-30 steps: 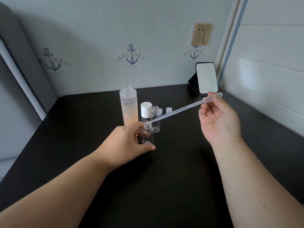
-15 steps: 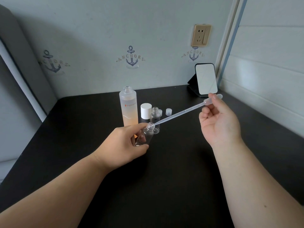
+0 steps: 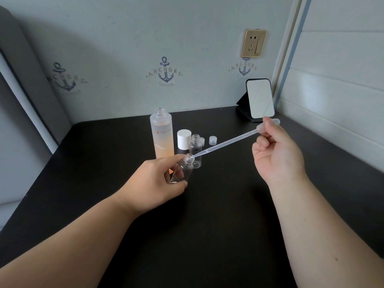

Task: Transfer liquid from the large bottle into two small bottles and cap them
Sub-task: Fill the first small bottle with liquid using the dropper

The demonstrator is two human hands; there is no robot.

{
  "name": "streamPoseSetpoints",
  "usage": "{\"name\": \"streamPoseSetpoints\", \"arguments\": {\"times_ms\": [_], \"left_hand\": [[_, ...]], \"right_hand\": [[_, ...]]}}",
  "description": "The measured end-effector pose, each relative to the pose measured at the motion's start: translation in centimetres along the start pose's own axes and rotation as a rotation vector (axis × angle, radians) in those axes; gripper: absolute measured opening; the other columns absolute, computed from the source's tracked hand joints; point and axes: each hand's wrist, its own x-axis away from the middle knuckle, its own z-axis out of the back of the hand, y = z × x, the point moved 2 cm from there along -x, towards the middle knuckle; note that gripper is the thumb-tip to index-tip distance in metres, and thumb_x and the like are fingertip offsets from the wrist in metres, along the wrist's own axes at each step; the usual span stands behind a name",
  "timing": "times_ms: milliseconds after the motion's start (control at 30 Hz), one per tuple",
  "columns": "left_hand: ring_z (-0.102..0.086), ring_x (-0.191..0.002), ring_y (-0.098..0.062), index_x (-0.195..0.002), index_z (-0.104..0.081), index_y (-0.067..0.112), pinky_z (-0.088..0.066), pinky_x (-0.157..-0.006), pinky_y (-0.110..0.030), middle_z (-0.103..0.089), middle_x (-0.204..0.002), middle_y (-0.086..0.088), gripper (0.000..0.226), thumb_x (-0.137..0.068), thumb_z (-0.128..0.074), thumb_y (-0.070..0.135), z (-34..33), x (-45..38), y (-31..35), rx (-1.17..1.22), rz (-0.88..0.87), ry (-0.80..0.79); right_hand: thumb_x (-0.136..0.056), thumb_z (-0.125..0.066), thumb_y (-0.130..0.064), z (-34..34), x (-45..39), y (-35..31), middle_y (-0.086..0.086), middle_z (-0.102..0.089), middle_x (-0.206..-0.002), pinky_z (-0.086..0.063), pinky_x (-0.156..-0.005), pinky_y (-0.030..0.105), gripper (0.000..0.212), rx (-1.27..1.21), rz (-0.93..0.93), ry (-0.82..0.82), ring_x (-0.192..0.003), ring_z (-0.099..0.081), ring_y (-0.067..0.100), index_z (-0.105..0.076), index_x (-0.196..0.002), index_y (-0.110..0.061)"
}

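Liquid, peach-orange, fills the lower half of the large bottle (image 3: pixel 162 136), which stands upright and uncapped on the black table (image 3: pixel 104 163), just behind the left hand (image 3: pixel 154 179). That hand's thumb and fingers curl round a small clear bottle (image 3: pixel 182 169), holding it tilted so its open neck points up and to the right, its long axis leaning away from the hand; what it holds inside cannot be told. A long plastic dropper (image 3: pixel 226 142) lies along a slant from upper right down to lower left, its thin tip at the mouth of the tilted bottle and its bulb pinched between the thumb and fingers of the right hand (image 3: pixel 276 154), whose other fingers curl loosely into the palm. Right behind the tilted bottle stands a second small bottle (image 3: pixel 195 151), upright, uncapped and clear, close under the dropper's stem. Just left of it is a white cap (image 3: pixel 184 138) atop a dark base. Two little clear caps (image 3: pixel 212 140) lie behind, one partly hidden. Farther back on the right a small mirror (image 3: pixel 260 98) leans on its stand near the wall, below a gold socket (image 3: pixel 253 43).
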Motion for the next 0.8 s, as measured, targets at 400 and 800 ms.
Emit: {"name": "streamPoseSetpoints", "arguments": {"times_ms": [400, 800], "left_hand": [[-0.06, -0.07, -0.012, -0.114, -0.059, 0.051, -0.044, -0.064, -0.011, -0.065, -0.093, 0.017, 0.046, -0.082, -0.078, 0.023, -0.02, -0.03, -0.07, 0.01, -0.01, 0.012], [-0.059, -0.083, 0.01, -0.119, -0.049, 0.044, -0.041, -0.064, -0.004, -0.057, -0.094, 0.048, 0.054, -0.076, -0.083, 0.046, -0.32, -0.16, -0.81, -0.011, 0.075, -0.048]], "right_hand": [[-0.093, -0.072, -0.01, 0.07, -0.09, 0.06, -0.002, -0.065, -0.074, -0.04, -0.055, 0.015, 0.028, -0.019, 0.017, 0.003, -0.054, -0.047, 0.007, -0.077, -0.068, -0.021], [-0.092, -0.07, -0.006, 0.14, -0.05, 0.16, 0.006, -0.071, -0.078, -0.051, -0.058, 0.022, 0.013, -0.168, -0.061, 0.104, -0.061, -0.062, 0.014, -0.083, -0.089, -0.003]]}}
